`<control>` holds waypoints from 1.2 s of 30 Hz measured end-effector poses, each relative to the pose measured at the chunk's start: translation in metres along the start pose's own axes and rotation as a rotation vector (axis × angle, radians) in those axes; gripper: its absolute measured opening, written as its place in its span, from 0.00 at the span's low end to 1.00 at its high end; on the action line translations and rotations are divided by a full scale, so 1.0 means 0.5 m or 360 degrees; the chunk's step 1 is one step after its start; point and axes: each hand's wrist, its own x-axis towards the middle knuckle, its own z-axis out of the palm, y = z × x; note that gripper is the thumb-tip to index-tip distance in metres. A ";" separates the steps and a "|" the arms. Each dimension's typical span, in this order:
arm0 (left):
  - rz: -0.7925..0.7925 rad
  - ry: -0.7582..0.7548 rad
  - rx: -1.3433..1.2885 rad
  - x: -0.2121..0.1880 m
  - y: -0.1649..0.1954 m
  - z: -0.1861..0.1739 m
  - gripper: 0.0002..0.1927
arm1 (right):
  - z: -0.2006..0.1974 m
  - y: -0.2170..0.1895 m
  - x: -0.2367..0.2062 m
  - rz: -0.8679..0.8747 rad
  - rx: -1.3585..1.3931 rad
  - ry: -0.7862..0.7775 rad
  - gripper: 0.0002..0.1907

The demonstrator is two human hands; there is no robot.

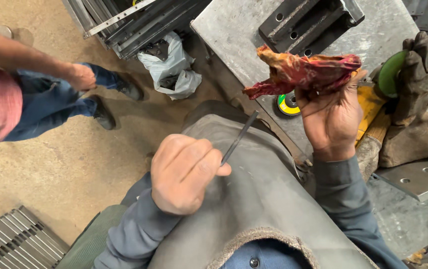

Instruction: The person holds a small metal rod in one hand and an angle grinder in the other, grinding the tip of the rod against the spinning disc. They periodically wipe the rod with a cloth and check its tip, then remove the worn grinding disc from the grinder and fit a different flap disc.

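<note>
The left hand (186, 172) has its grip pressed together on a thin dark metal rod (239, 138) over the lap, the right hand (331, 119) pinches a crumpled red rag (303, 72) beside the table (234, 30), seemingly about to wipe the rod, which calls for bringing them together.

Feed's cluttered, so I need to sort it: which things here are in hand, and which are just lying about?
In hand:
thin metal rod, left hand
red rag, right hand

Lying about:
work gloves
grinding disc
black metal block
white plastic bag
</note>
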 end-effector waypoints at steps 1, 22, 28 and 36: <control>0.0050 -0.0021 0.0076 0.004 0.003 -0.004 0.14 | -0.006 -0.002 0.003 0.0002 0.0021 0.0014 0.30; 0.0257 -0.0076 0.0412 0.028 0.013 0.015 0.09 | 0.015 -0.121 -0.018 -0.0399 0.0481 0.0345 0.27; -0.0506 -0.0031 -0.0413 0.003 -0.024 0.071 0.07 | -0.045 -0.118 -0.034 -0.0349 0.0151 -0.0109 0.25; -0.1114 -0.0104 -0.1033 -0.053 -0.101 0.134 0.09 | -0.048 0.024 -0.019 -0.0207 -0.0863 0.0071 0.12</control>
